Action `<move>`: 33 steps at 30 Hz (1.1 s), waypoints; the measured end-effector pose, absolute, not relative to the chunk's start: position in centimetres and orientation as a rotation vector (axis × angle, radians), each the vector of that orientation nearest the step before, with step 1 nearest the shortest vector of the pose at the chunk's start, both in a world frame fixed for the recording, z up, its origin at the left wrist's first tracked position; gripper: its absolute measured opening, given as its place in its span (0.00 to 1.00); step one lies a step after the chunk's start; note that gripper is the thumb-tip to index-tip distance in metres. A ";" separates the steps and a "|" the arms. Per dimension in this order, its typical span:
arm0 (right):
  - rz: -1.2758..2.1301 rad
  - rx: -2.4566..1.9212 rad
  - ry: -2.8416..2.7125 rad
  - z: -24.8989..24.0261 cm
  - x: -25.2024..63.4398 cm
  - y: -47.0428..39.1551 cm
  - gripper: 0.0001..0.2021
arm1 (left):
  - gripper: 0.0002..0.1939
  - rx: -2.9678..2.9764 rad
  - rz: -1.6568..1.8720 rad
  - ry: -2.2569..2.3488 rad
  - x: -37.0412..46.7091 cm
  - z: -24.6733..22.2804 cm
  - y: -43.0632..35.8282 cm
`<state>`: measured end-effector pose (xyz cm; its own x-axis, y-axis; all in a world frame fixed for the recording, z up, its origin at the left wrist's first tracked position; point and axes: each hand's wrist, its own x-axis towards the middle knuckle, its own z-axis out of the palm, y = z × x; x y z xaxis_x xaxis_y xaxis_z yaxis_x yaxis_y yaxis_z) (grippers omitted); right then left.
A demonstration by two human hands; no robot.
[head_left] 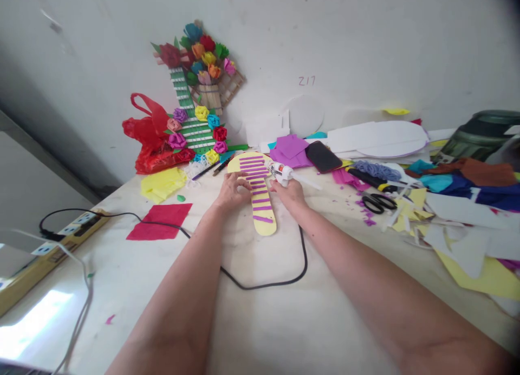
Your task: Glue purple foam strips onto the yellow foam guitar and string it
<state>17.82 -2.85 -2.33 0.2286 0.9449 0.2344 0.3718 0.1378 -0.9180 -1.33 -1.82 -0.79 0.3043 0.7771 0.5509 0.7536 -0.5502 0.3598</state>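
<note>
A yellow paper cutout (265, 227) with a wide rounded top and a narrow stem lies on the table, crossed by several purple paper strips (261, 208). My left hand (233, 192) rests on its left edge, fingers spread over it. In my right hand (290, 193) is a white hot glue gun (283, 173), its nozzle pointing left over the cutout's upper right side. A clear glue stick (306, 181) juts from the back of the gun. From below the right hand a black cord (264, 284) loops across the table to the left.
Paper-flower crafts (199, 93) and a red plastic bag (150, 131) stand against the wall. A power strip (60, 239) lies left, near red crepe paper (160, 221). Scissors (378, 202), a dark phone-like slab (323, 156), paper scraps (459, 234) and a dark jar (475, 136) crowd the right.
</note>
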 end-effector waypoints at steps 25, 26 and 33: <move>0.610 -1.597 -1.476 -1.3 17.5 -3.5 0.14 | 0.01 2.581 1.093 1.470 -1.1 -0.6 -2.0; 0.612 -1.597 -1.478 -1.3 17.5 -3.5 0.14 | 0.01 2.584 1.088 1.475 -1.1 -0.6 -2.0; 0.602 -1.591 -1.486 -1.3 17.5 -3.6 0.15 | 0.03 2.552 1.085 1.456 -1.6 -1.0 -1.8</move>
